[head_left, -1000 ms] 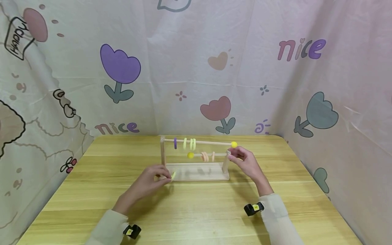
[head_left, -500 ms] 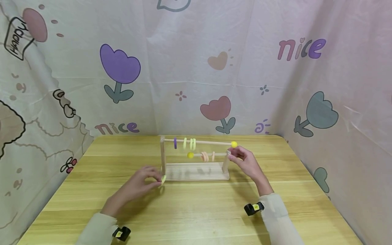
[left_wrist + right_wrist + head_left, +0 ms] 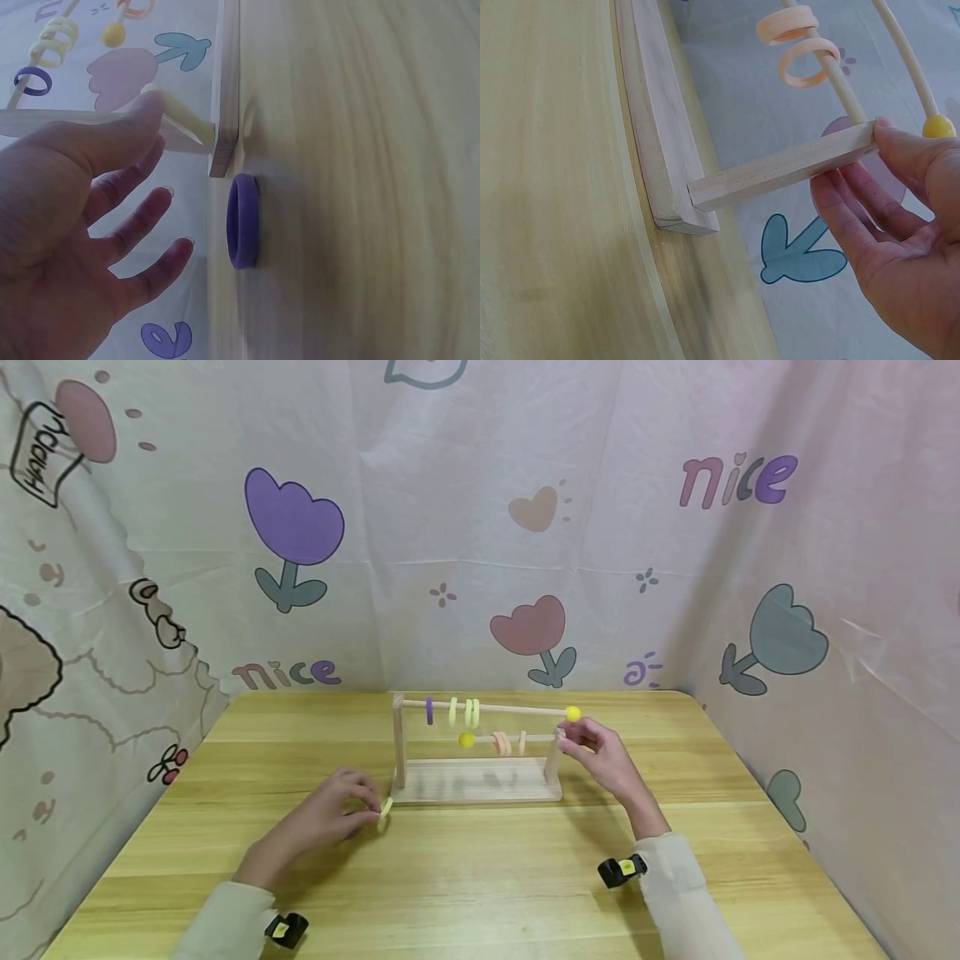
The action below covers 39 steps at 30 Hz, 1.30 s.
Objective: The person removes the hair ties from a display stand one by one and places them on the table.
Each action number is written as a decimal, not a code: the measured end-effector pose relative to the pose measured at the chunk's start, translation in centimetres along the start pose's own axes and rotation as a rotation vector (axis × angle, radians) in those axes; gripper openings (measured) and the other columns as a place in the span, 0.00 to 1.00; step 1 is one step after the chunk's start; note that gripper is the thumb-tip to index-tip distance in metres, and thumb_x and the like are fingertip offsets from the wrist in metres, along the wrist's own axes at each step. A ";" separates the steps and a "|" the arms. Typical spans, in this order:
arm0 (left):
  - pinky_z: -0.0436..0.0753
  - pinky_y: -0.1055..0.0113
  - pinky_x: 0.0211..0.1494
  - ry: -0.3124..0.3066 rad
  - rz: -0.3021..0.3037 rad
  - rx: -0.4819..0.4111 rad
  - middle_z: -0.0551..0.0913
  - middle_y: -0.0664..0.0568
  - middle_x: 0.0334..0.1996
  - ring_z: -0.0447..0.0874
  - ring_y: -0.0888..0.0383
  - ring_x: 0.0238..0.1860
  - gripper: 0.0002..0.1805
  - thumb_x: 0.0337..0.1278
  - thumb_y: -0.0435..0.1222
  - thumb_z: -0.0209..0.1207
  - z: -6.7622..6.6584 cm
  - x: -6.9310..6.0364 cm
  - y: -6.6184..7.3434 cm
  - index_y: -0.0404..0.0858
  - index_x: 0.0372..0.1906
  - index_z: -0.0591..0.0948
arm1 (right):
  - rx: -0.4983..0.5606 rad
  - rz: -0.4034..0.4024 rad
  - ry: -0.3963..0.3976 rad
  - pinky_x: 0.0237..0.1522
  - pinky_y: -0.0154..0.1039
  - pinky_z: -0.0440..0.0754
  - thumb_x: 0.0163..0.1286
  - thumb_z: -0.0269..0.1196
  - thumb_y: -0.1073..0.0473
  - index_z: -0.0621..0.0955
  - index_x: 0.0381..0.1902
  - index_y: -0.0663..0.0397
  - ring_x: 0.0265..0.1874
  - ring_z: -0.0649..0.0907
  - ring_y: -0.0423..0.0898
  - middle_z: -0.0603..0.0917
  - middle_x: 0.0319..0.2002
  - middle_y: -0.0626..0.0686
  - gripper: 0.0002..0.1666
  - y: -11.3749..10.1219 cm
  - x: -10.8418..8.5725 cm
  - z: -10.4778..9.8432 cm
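A: What is the stand (image 3: 400,743) made of?
B: Pale bare wood, matt and smooth, with fine grain along its right post (image 3: 780,169) and darker end grain at the left end of the base (image 3: 480,787).
A: And the table (image 3: 487,893)?
B: A smooth wood-grain top, streaked, with a soft sheen toward the near middle.
A: The purple ring (image 3: 252,221) at the left?
B: Smooth and matt; it could be painted wood or plastic, the view is too soft to tell.
A: The far backdrop (image 3: 420,468)?
B: Printed cloth, matt and creased. The sleeves (image 3: 678,872) are matt cloth too.
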<state>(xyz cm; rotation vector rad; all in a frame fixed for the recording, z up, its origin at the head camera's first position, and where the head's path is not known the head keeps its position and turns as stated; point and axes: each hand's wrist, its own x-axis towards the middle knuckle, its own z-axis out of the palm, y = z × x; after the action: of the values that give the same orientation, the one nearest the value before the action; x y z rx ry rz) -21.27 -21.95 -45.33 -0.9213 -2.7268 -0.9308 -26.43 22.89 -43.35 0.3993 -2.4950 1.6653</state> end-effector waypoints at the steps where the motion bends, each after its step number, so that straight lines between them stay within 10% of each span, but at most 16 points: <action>1: 0.82 0.62 0.52 -0.004 0.001 0.000 0.86 0.60 0.39 0.76 0.58 0.47 0.07 0.54 0.32 0.74 0.0 0.0 -0.1 0.47 0.28 0.88 | -0.001 0.001 0.000 0.51 0.24 0.83 0.73 0.66 0.60 0.81 0.56 0.64 0.51 0.84 0.52 0.85 0.51 0.66 0.18 0.0 0.0 0.0; 39: 0.85 0.70 0.47 -0.149 -0.108 -0.114 0.79 0.55 0.45 0.66 0.56 0.53 0.06 0.58 0.35 0.72 0.9 -0.3 -1.3 0.50 0.29 0.89 | -0.021 0.002 0.002 0.52 0.24 0.82 0.73 0.67 0.59 0.82 0.56 0.62 0.51 0.84 0.47 0.86 0.51 0.64 0.18 0.0 0.0 0.0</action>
<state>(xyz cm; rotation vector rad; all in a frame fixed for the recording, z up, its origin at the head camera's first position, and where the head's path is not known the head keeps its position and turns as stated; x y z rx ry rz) -21.66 -22.38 -46.78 -0.9037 -2.9002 -1.0887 -26.41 22.89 -43.32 0.3936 -2.5100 1.6380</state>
